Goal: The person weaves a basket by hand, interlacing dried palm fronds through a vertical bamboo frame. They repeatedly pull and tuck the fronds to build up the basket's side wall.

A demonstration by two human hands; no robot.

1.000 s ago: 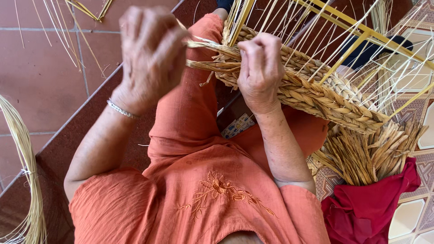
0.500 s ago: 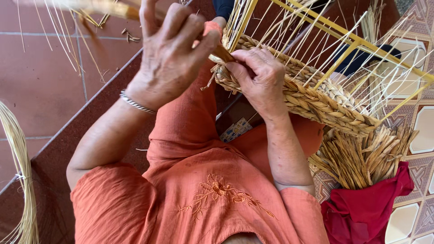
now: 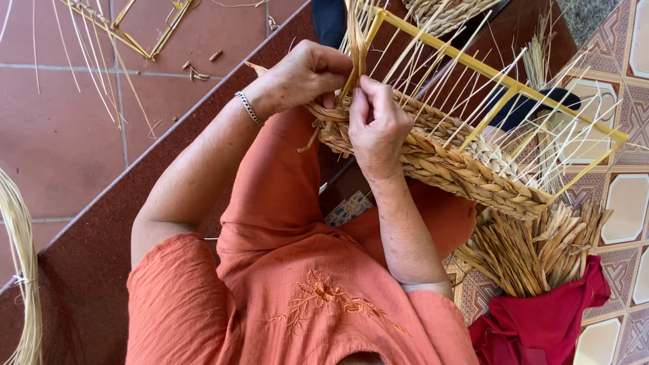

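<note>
The floor (image 3: pixel 61 135) is laid with red-brown tiles, with a darker step (image 3: pixel 88 270) running slantwise across it; past the basket, on the far side from the tiles, the floor turns to patterned tiles (image 3: pixel 629 209).

The half-woven basket (image 3: pixel 439 162) lies across the person's lap, its braided straw wall finished low down and bare pale stakes standing up from it inside a yellow frame (image 3: pixel 500 81). Just below the basket a bundle of flat straw (image 3: pixel 534 250) sits wrapped in a red cloth (image 3: pixel 541 324).

The left hand (image 3: pixel 304 74) is closed on a straw strand (image 3: pixel 355 47) at the basket's near end, pinching it where it rises from the weave. The right hand (image 3: pixel 375 125) lies on the basket's rim just beside it, fingers pressed together on the same strand.

Well away from the basket, a coil of pale cane (image 3: pixel 20 270) is cut off by the picture's edge, as are loose stalks (image 3: pixel 115 27) at the top. A dark shape (image 3: pixel 534 105) shows behind the stakes, too hidden to make out.
</note>
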